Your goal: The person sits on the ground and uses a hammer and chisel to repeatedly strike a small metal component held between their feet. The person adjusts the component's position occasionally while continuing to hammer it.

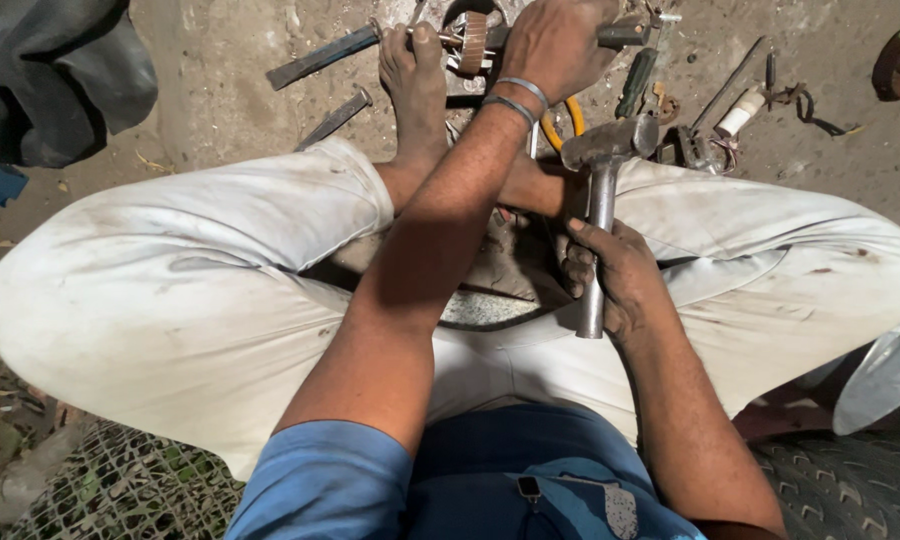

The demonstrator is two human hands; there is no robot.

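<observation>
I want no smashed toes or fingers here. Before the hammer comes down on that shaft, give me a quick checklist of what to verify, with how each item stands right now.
1. Right hand grips the hammer firmly: ok, fingers wrapped round the handle.
2. Left hand steadies the shaft: ok, closed on it.
3. Foot away from the strike zone: not ok, toes rest beside the toothed rotor.
4. Hammer head tight on handle: cannot tell.
5. Loose tools, like the screwdriver, out of the way: not ok.
</observation>
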